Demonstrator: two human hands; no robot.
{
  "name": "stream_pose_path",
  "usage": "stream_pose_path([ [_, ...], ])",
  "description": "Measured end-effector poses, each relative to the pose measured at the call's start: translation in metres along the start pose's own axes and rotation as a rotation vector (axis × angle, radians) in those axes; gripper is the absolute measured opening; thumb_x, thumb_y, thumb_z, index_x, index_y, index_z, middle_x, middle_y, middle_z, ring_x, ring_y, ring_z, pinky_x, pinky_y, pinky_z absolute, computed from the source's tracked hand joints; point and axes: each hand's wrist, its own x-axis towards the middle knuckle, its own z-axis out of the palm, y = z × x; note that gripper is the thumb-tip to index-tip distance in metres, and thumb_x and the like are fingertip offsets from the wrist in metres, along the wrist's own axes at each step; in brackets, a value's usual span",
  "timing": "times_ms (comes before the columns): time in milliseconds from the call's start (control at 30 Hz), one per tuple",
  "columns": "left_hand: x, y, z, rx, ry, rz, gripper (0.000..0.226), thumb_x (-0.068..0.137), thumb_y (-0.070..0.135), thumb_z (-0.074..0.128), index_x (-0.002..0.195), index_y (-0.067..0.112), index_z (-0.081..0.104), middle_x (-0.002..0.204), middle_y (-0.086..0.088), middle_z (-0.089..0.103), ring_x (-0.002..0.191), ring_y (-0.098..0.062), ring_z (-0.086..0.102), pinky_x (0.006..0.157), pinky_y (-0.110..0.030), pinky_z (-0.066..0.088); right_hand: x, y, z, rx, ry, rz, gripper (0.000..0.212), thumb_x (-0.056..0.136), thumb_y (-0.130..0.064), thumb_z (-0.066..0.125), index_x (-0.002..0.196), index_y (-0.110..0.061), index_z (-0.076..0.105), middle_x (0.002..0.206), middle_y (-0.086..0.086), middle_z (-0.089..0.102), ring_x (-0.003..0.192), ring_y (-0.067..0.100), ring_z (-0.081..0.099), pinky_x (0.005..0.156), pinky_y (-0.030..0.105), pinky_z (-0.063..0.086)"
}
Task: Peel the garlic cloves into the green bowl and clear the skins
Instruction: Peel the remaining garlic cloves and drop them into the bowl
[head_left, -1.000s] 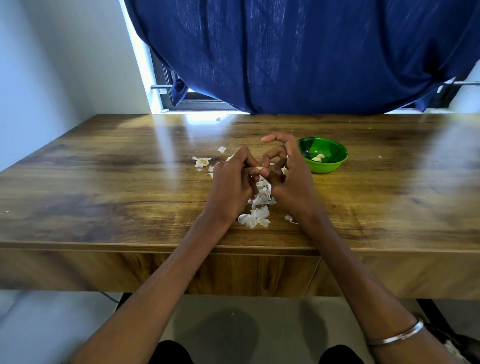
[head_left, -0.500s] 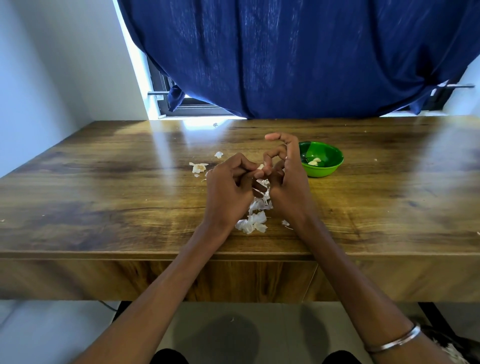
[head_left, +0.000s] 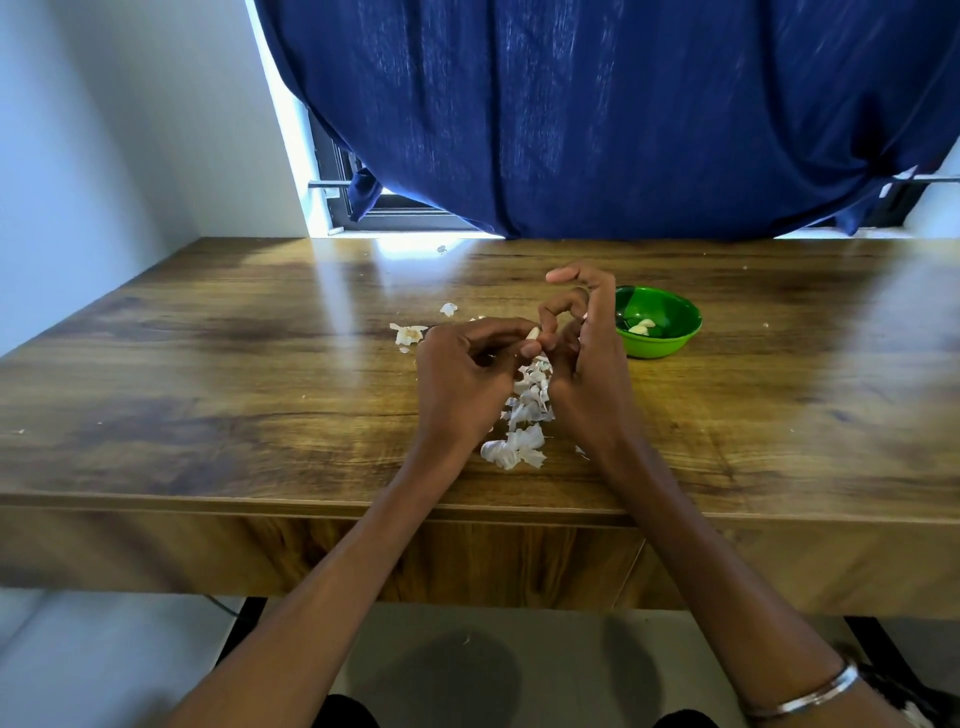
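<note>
My left hand (head_left: 462, 374) and my right hand (head_left: 587, 358) meet above the middle of the wooden table (head_left: 208, 384). Between their fingertips sits a pale garlic clove (head_left: 532, 334), pinched by my left thumb and fingers and touched by my right fingers. A heap of white garlic skins (head_left: 522, 421) lies on the table under and just behind the hands. The green bowl (head_left: 670, 343) stands just right of my right hand and holds a few peeled cloves (head_left: 641, 326).
More loose skins (head_left: 409, 333) lie left of the hands, and a small piece (head_left: 448, 309) sits farther back. A blue curtain (head_left: 623, 114) hangs over the window behind the table. The table's front edge runs just below my wrists.
Both hands stayed together over the skins. My left fingers have shifted so the pale clove tip now shows between the hands. The view has tilted slightly.
</note>
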Motion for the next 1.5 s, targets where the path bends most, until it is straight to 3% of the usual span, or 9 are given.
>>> stream_pose_path([
  [133, 0.001, 0.0, -0.001, -0.049, 0.001, -0.078, 0.018, 0.085, 0.0, 0.076, 0.102, 0.005, 0.079, 0.09, -0.004, 0.078, 0.074, -0.012, 0.075, 0.068, -0.029, 0.062, 0.0, 0.002, 0.003, -0.017, -0.008, 0.0, 0.081, 0.071, 0.03, 0.044, 0.129, -0.024, 0.037, 0.088, 0.006, 0.053, 0.076, 0.024, 0.06, 0.06, 0.046, 0.048],
  [200, 0.002, -0.001, -0.002, -0.123, -0.009, -0.135, 0.017, 0.087, 0.0, 0.073, 0.103, 0.002, 0.078, 0.089, -0.006, 0.078, 0.073, -0.017, 0.075, 0.069, -0.03, 0.061, -0.002, 0.002, 0.006, -0.03, -0.008, -0.01, 0.076, 0.072, 0.031, 0.045, 0.129, -0.019, 0.039, 0.088, 0.004, 0.052, 0.072, 0.011, 0.054, 0.058, 0.026, 0.043],
  [267, 0.003, -0.001, -0.003, -0.183, -0.015, -0.178, 0.016, 0.088, -0.001, 0.071, 0.103, 0.002, 0.078, 0.09, -0.007, 0.079, 0.077, -0.019, 0.076, 0.072, -0.03, 0.06, -0.003, 0.001, 0.008, -0.026, -0.012, -0.015, 0.071, 0.074, 0.03, 0.047, 0.129, -0.013, 0.04, 0.089, 0.004, 0.051, 0.07, 0.005, 0.047, 0.059, 0.016, 0.038],
  [533, 0.002, -0.003, -0.003, -0.266, 0.037, -0.278, 0.017, 0.09, 0.009, 0.073, 0.106, 0.002, 0.077, 0.092, -0.01, 0.078, 0.084, -0.025, 0.077, 0.081, -0.047, 0.062, -0.005, 0.002, 0.01, -0.029, -0.025, -0.003, 0.071, 0.077, 0.028, 0.047, 0.132, -0.017, 0.04, 0.091, 0.0, 0.054, 0.074, 0.004, 0.051, 0.065, 0.023, 0.047],
  [733, 0.002, 0.004, -0.006, -0.296, 0.087, -0.257, 0.019, 0.085, 0.005, 0.077, 0.104, 0.004, 0.076, 0.091, -0.008, 0.078, 0.081, -0.021, 0.077, 0.069, -0.035, 0.063, -0.005, 0.005, 0.008, -0.014, 0.059, 0.014, 0.054, 0.095, 0.001, 0.064, 0.14, -0.016, 0.039, 0.097, -0.003, 0.063, 0.071, 0.004, 0.052, 0.064, 0.015, 0.04],
  [833, 0.002, 0.005, -0.007, -0.303, 0.076, -0.268, 0.018, 0.084, 0.005, 0.078, 0.102, 0.006, 0.077, 0.091, -0.006, 0.078, 0.083, -0.019, 0.077, 0.066, -0.03, 0.061, -0.004, 0.002, 0.008, 0.0, 0.125, 0.02, 0.052, 0.093, -0.014, 0.074, 0.136, -0.017, 0.045, 0.1, -0.004, 0.064, 0.075, 0.012, 0.056, 0.066, 0.021, 0.045],
  [967, 0.002, 0.006, -0.008, -0.293, 0.047, -0.276, 0.017, 0.084, 0.007, 0.079, 0.1, 0.009, 0.078, 0.09, -0.004, 0.079, 0.083, -0.018, 0.076, 0.061, -0.03, 0.06, -0.003, -0.005, 0.006, -0.004, 0.178, 0.015, 0.051, 0.088, -0.021, 0.081, 0.13, -0.021, 0.051, 0.099, -0.013, 0.071, 0.077, 0.009, 0.062, 0.065, 0.011, 0.041],
  [1300, 0.002, 0.014, -0.011, -0.347, -0.101, -0.372, 0.023, 0.079, 0.01, 0.08, 0.1, 0.017, 0.076, 0.087, 0.002, 0.079, 0.084, -0.011, 0.075, 0.062, -0.029, 0.06, -0.004, -0.005, -0.001, -0.029, 0.23, 0.025, 0.048, 0.083, -0.002, 0.079, 0.124, -0.013, 0.056, 0.087, -0.012, 0.072, 0.077, 0.004, 0.064, 0.066, 0.014, 0.044],
  [1500, 0.002, 0.012, -0.01, -0.321, -0.088, -0.361, 0.019, 0.082, 0.008, 0.079, 0.097, 0.019, 0.076, 0.086, 0.003, 0.079, 0.078, -0.013, 0.075, 0.055, -0.025, 0.058, -0.004, -0.005, -0.001, -0.04, 0.184, 0.008, 0.054, 0.084, -0.005, 0.079, 0.13, -0.016, 0.053, 0.1, -0.012, 0.072, 0.08, 0.009, 0.065, 0.061, 0.015, 0.042],
])
